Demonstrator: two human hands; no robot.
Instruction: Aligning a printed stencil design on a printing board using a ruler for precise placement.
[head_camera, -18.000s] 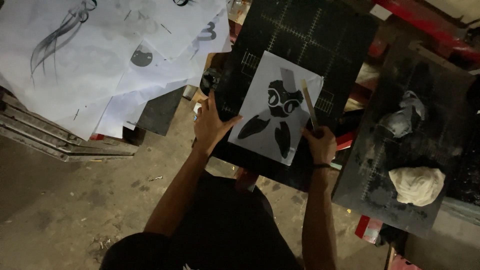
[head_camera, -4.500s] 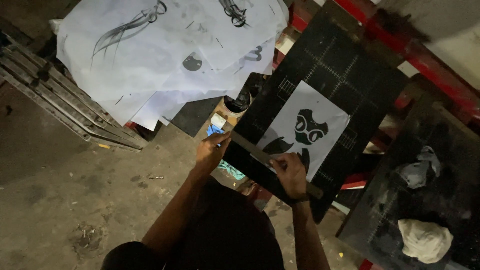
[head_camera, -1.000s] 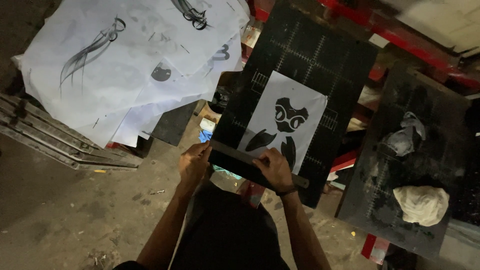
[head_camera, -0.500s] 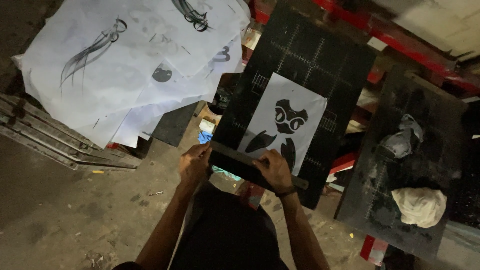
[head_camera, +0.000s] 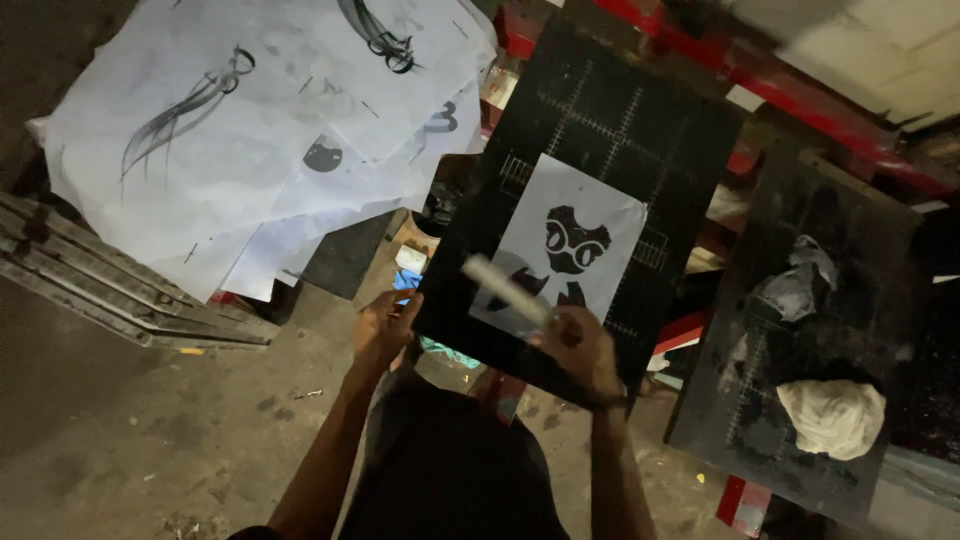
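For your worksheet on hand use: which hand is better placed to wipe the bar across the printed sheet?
Probably the right hand: it grips the bar over the sheet. The left hand holds the board's edge.

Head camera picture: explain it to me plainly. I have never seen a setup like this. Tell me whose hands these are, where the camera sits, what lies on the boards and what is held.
There is no machine here. The camera is worn on a person's head and looks down, so the two bare arms reaching up from the bottom are that person's own.

In front of them is a black board marked with pale grid lines. A white sheet printed with a dark cartoon figure lies on it.

The right hand grips a pale, narrow, stick-like tool, blurred in the picture, over the sheet's lower edge. The left hand is at the board's left edge.

To the right, a second dark board carries crumpled rags. At upper left lies a pile of large printed sheets.
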